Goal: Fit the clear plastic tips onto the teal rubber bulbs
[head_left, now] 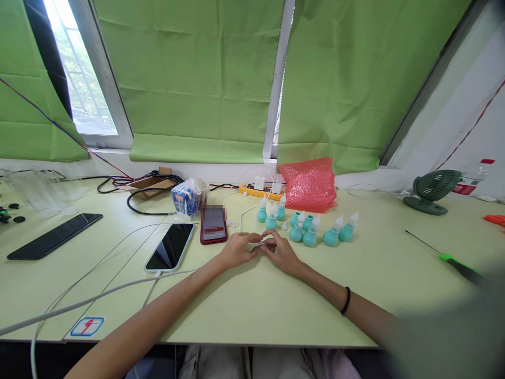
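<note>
My left hand (239,249) and my right hand (281,253) meet over the middle of the table, fingertips pinched together around something small and whitish that is too small to name. Just beyond and to the right stand several small teal bottles (310,238), most with clear pointed tips and a couple without. A small clear tip (284,226) lies on the table among them. Behind the bottles is a red bubble-wrap bag (310,184). A red-cased phone (213,225) lies just beyond my left hand.
A charging phone (170,247), cables and a black slab (55,237) are at left. An orange power strip (248,190) and a plastic-wrapped blue pack (188,199) lie behind. A green fan (433,190) and a screwdriver (453,259) are at right.
</note>
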`<control>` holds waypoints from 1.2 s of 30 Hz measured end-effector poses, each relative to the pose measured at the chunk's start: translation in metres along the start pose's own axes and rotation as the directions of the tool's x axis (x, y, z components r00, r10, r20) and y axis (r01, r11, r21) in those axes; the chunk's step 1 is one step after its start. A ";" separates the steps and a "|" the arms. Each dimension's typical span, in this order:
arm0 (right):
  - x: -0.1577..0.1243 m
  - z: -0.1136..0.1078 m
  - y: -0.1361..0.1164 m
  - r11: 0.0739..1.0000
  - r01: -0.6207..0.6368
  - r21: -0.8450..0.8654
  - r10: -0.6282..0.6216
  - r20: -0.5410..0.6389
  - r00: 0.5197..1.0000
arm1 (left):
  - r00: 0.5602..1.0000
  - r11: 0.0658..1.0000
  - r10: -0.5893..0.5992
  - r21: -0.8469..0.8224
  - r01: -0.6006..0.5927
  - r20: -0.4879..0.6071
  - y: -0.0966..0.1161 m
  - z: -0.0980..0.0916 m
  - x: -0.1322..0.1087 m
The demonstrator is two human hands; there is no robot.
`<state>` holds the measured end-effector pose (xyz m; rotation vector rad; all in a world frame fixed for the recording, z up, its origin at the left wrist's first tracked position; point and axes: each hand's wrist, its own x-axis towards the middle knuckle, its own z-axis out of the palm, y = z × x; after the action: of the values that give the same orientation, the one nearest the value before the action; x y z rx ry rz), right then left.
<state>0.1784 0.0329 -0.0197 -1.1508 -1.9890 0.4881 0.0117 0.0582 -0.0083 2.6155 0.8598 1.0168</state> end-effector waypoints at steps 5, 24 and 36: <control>0.000 0.000 0.000 1.000 -0.009 -0.003 0.009 0.006 1.000 | 1.000 1.000 -0.002 0.003 0.002 0.003 0.000 0.001 0.000; -0.001 -0.002 -0.005 0.987 0.137 -0.080 -0.142 -0.071 0.987 | 0.994 0.986 0.041 0.166 -0.024 -0.102 0.033 -0.022 0.006; -0.066 -0.042 -0.143 0.938 0.342 0.060 -0.277 -0.465 0.841 | 0.752 0.980 -0.200 -0.112 0.167 -0.628 0.171 -0.092 -0.067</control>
<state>0.1507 -0.0996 0.0714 -0.7451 -1.6555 0.1648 -0.0137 -0.1212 0.0886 2.0727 1.1730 1.8815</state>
